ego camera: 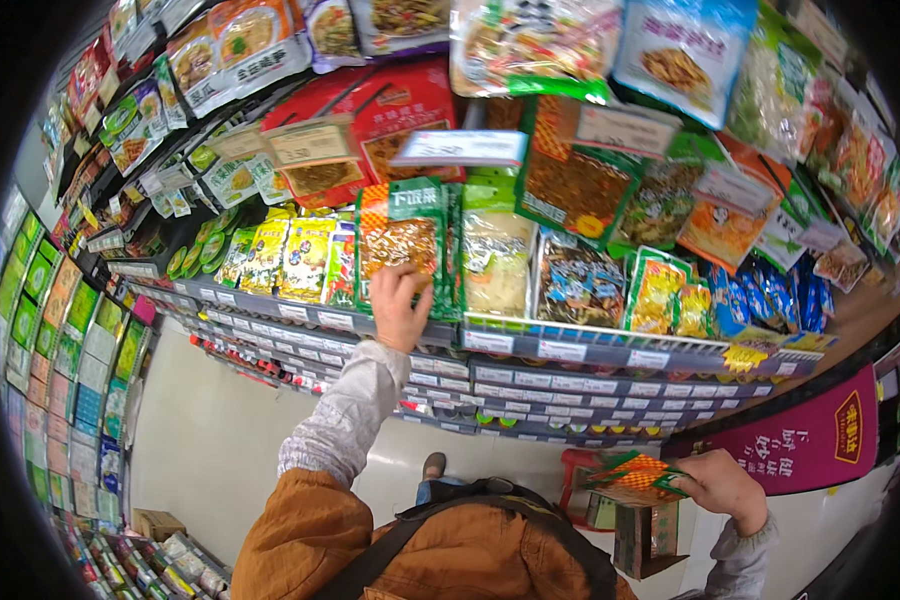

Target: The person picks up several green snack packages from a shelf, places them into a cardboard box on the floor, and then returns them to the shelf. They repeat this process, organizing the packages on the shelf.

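Observation:
My left hand (pixel 401 307) reaches up to the shelf, its fingers against the lower front of a green-edged food packet (pixel 405 225) with an orange checked corner. Whether the fingers grip it or only touch it I cannot tell. More green-edged packets stand right behind it. On the right, low beside my body, my right hand (pixel 724 484) holds several similar green and orange checked packets (pixel 641 476) by their end, over an open cardboard box (pixel 649 532). Yellow packets (pixel 307 259) stand left of the shelf packet, and a clear pouch with a green top (pixel 497 262) to its right.
Hanging packets (pixel 675 60) and price tag holders (pixel 461 148) jut out above the shelf. A wire rail (pixel 600 330) edges its front. Beside the cardboard box is a red stool or frame (pixel 574 480). A purple printed panel (pixel 802 442) stands at the right, another stocked shelf (pixel 60 360) at the left.

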A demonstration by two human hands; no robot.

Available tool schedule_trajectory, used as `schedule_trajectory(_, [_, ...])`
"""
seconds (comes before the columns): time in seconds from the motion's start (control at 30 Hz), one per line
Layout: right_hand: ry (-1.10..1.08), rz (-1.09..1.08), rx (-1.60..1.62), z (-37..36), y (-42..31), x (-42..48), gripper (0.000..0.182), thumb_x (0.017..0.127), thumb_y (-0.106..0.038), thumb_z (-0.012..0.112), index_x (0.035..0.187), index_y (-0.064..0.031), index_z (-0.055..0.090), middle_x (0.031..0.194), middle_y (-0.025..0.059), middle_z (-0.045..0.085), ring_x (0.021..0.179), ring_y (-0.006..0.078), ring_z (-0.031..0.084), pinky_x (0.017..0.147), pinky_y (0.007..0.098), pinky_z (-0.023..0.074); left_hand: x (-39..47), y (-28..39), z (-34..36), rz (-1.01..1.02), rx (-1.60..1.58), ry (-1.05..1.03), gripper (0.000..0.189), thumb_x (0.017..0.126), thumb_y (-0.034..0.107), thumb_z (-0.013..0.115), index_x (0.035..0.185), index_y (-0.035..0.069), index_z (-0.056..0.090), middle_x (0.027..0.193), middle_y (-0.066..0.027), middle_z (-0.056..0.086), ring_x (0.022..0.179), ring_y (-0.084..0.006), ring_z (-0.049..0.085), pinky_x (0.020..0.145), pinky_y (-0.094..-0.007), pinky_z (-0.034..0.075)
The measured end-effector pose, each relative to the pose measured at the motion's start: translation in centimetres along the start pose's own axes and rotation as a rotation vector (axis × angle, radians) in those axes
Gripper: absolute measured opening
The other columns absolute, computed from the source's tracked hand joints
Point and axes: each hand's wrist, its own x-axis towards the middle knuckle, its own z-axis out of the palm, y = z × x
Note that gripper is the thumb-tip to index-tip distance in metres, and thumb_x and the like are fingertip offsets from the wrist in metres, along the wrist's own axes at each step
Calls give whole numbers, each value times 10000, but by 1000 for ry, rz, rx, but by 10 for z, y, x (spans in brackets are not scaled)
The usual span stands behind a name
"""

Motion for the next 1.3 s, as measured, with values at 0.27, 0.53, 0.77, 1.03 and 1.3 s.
schedule_trajectory(0.27, [217,-267,-33,-51,-126,153,84,860,-156,557,881,-75,569,752,137,576,685,359,573,566,420,445,13,-22,-28,-68,-475,-280,258,845,215,541,1033,78,653,1043,-91,599,971,-284,499,863,-392,356])
schedule_trajectory(0.53, [506,-276,-95,-65,-168,301,191,860,-219,577,857,-28,582,757,197,588,740,407,567,621,461,438,10,-72,-32,-97,-1024,-530,628,859,510,531,1229,3,526,1170,-201,553,1094,-354,484,965,-425,313])
schedule_trajectory(0.77, [603,-152,12,-68,-181,356,296,829,-281,620,917,0,648,852,217,631,842,396,598,719,427,473,14,-81,-50,-442,-1299,-720,725,727,257,784,1303,-10,434,1240,-152,541,1190,-258,477,1006,-369,360])
schedule_trajectory(1.03, [640,-216,325,-72,-161,393,243,846,-154,640,958,61,626,818,163,665,725,167,614,657,319,465,18,-92,-48,-166,-1154,-726,1087,612,281,869,1427,-23,218,1383,-195,392,1286,-289,396,1055,-363,323])
schedule_trajectory(1.3, [719,-336,136,-80,-166,402,230,835,-148,637,993,19,643,892,195,663,786,290,653,695,323,482,18,-70,-45,-212,-888,-424,762,692,242,791,1308,14,404,1158,-187,580,1056,-374,573,862,-412,474])
